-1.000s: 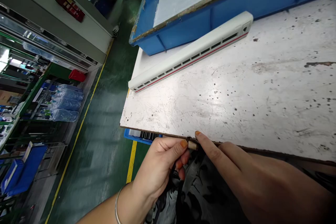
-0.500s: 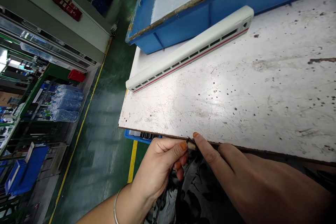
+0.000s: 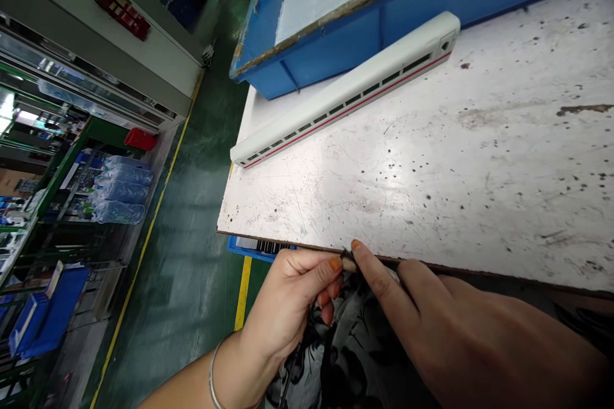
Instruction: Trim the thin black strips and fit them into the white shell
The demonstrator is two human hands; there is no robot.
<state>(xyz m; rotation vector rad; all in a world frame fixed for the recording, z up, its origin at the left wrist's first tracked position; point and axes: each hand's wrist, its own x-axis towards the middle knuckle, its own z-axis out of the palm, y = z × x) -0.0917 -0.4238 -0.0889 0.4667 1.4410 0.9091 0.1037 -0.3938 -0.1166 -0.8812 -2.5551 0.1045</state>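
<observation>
Two hands (image 3: pixel 278 307) (image 3: pixel 460 326), tan piece (image 3: pixel 349 264), extinguisher labels (image 3: pixel 116 9) (illegible)

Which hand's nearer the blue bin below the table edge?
Left. In view, the left hand is just right of the blue bin; the right hand is farther right.

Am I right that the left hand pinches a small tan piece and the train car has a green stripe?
The stripe on the train car is red, not green, as the head view shows; the left hand does pinch a small tan piece.
</observation>
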